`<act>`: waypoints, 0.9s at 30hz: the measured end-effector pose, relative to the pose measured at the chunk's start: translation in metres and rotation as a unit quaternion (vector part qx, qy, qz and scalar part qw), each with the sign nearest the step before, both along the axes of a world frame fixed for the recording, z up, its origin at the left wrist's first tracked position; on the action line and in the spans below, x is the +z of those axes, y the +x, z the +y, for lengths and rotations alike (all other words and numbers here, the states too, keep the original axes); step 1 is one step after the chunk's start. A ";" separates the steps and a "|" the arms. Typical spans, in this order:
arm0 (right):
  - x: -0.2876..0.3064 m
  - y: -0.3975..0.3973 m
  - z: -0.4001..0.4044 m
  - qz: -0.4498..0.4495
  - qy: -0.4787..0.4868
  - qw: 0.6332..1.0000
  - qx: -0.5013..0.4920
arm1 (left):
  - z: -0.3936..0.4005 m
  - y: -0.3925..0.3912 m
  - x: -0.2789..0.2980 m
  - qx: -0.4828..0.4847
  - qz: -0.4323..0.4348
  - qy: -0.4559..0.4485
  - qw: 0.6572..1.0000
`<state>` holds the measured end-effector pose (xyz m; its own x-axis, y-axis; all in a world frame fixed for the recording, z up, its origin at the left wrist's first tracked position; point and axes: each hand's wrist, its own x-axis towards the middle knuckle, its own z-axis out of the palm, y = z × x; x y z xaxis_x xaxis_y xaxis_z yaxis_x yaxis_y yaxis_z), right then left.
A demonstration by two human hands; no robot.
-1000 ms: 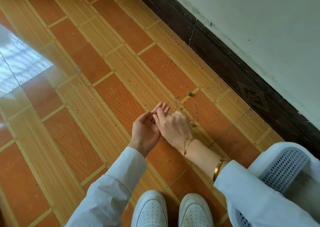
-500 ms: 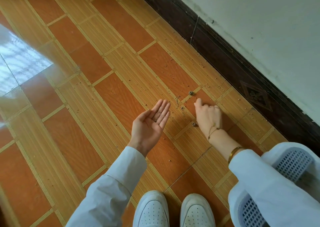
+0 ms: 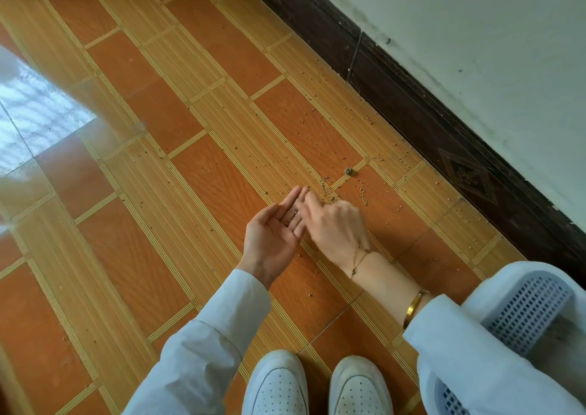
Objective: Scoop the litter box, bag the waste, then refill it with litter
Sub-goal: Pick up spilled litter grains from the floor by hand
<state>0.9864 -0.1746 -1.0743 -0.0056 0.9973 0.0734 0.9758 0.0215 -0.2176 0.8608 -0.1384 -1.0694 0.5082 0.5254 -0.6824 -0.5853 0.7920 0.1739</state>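
The left hand lies palm up with its fingers nearly straight and relaxed, cupped just left of the scattered litter grains on the tiled floor. A few dark grains sit on its fingers. The right hand is palm down, touching the left hand's fingers, its own fingertips drawn together over that palm; whether it pinches any grains I cannot tell. The loose grains lie on the floor just beyond both hands, trailing in a thin band that runs from the fingertips toward the dark baseboard, with one larger clump at the far end of the band. Finer grains are sprinkled along the foot of the baseboard. Right of the grains, at the picture's lower right edge, is the white litter box with its grid-holed panel, partly covered by the right sleeve. Two white shoes stand below the hands, near the box.
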 end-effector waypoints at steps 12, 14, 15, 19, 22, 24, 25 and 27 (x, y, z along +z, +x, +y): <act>-0.032 0.031 0.015 -0.199 -0.086 0.974 -0.066 | 0.006 -0.009 0.004 0.048 -0.030 -0.024 0.998; -0.032 0.031 0.015 -0.202 -0.079 0.974 -0.067 | 0.006 -0.010 0.002 0.047 -0.028 -0.022 0.998; -0.031 0.032 0.014 -0.194 -0.075 0.976 -0.065 | 0.006 -0.010 0.001 0.046 -0.025 -0.022 0.998; -0.013 0.021 0.012 -0.087 0.012 0.995 -0.049 | 0.007 -0.009 -0.002 0.037 -0.009 -0.009 0.999; 0.001 -0.007 0.004 -0.032 0.043 0.998 0.026 | 0.007 -0.005 -0.005 0.027 0.005 -0.004 1.000; 0.004 -0.017 -0.001 -0.034 0.044 0.997 0.056 | 0.006 -0.002 -0.004 0.027 -0.008 -0.009 1.000; 0.004 -0.017 0.000 -0.025 0.035 0.998 0.052 | 0.006 -0.002 -0.004 0.025 -0.012 -0.010 1.000; 0.001 -0.004 0.006 0.006 0.015 1.000 0.018 | 0.007 -0.004 -0.003 0.022 -0.011 -0.008 1.000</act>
